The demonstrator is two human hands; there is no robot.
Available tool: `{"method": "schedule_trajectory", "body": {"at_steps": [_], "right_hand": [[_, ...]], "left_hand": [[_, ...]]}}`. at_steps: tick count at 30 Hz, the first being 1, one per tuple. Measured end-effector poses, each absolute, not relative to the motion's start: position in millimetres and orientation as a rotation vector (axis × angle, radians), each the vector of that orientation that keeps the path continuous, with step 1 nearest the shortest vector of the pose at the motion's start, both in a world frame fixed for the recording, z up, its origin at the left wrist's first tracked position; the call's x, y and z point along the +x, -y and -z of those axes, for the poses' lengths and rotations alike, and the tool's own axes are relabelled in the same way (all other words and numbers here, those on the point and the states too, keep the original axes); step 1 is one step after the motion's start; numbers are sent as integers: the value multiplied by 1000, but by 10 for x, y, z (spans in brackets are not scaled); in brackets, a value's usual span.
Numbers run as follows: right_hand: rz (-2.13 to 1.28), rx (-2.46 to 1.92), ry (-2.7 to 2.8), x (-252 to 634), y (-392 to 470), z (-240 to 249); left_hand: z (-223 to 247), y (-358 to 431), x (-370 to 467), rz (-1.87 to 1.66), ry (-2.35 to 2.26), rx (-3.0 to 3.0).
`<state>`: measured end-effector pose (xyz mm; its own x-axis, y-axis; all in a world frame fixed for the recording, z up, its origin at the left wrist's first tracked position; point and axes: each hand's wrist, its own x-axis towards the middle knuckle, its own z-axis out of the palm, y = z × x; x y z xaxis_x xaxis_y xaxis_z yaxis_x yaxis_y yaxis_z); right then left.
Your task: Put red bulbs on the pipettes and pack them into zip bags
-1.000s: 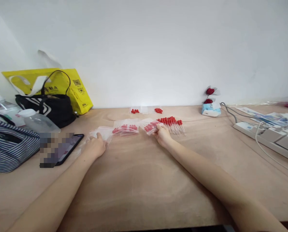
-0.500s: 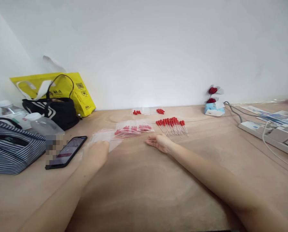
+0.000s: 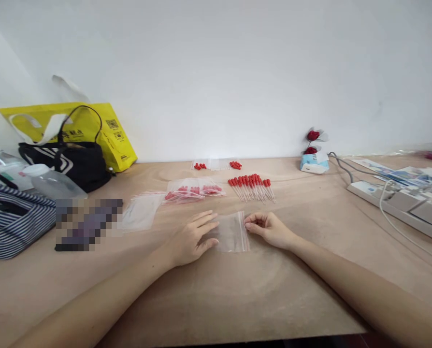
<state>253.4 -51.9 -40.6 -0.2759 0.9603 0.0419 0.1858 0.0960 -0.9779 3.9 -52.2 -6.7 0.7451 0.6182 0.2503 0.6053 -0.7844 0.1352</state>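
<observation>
A clear zip bag (image 3: 233, 233) with a red line along its right edge lies flat on the table between my hands. My left hand (image 3: 194, 238) rests at the bag's left side, fingers spread. At the zip edge, my right hand (image 3: 268, 229) has its thumb and fingers pinched on the bag. Behind are a stack of clear bags (image 3: 141, 211), bags with red pieces inside (image 3: 193, 190) and a fan of red-tipped sticks (image 3: 251, 187).
A phone (image 3: 91, 226), a striped pouch (image 3: 15, 222), bottles (image 3: 54, 181), a black bag (image 3: 80, 166) and a yellow bag (image 3: 118, 145) stand left. On the right are a tissue pack (image 3: 314, 163) and a power strip (image 3: 400, 203). Two small bags (image 3: 218, 164) lie by the wall.
My left hand has moved right from the bag stack, its fingers now spread. A clear bag now lies between my hands. My right hand has moved nearer and closed on its edge.
</observation>
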Motion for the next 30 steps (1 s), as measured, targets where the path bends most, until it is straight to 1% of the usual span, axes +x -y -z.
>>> {"method": "schedule_trajectory", "body": {"at_steps": [6, 8, 13, 16, 19, 24, 30], "right_hand": [[-1121, -1173, 1630, 2504, 538, 425], [-1051, -1183, 1674, 2500, 545, 409], [-698, -1287, 1872, 2508, 551, 350], [-632, -1262, 1909, 2504, 548, 343], [-603, -1164, 1962, 2491, 554, 332], [-517, -855, 2205, 2483, 588, 233], [-583, -679, 2426, 2501, 605, 170]], "left_hand": [[14, 467, 168, -134, -981, 2678], [50, 421, 202, -121, -1014, 2650], [119, 373, 222, -160, -1043, 2672], [119, 387, 216, -190, -1039, 2677], [112, 397, 215, -200, -1033, 2674], [132, 386, 213, -210, -1036, 2677], [137, 383, 215, -230, -1025, 2682]]}}
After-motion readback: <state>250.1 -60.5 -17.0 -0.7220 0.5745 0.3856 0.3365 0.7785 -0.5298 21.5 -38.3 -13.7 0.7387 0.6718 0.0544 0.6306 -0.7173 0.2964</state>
